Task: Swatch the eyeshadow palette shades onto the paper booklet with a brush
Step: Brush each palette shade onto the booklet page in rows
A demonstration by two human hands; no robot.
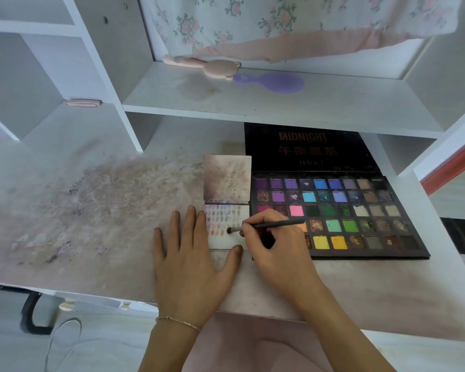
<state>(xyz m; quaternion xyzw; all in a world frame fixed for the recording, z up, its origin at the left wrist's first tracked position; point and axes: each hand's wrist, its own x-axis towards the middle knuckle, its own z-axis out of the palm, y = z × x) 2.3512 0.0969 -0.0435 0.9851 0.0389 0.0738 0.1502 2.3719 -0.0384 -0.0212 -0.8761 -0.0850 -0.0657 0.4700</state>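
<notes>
Booklet (227,226) lies left of palette (333,213), rows half-filled. Right hand (273,237) pinches brush (269,226), tip on page: swatching. Left hand (191,253), fingers flat and spread, steadies it. Next likely reload from a fresh pan.

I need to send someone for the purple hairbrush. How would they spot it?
Look at the white shelf above the open eyeshadow palette. The hairbrush lies flat near the back, beside a pink bear-shaped item; it is the only purple thing up there.
</notes>
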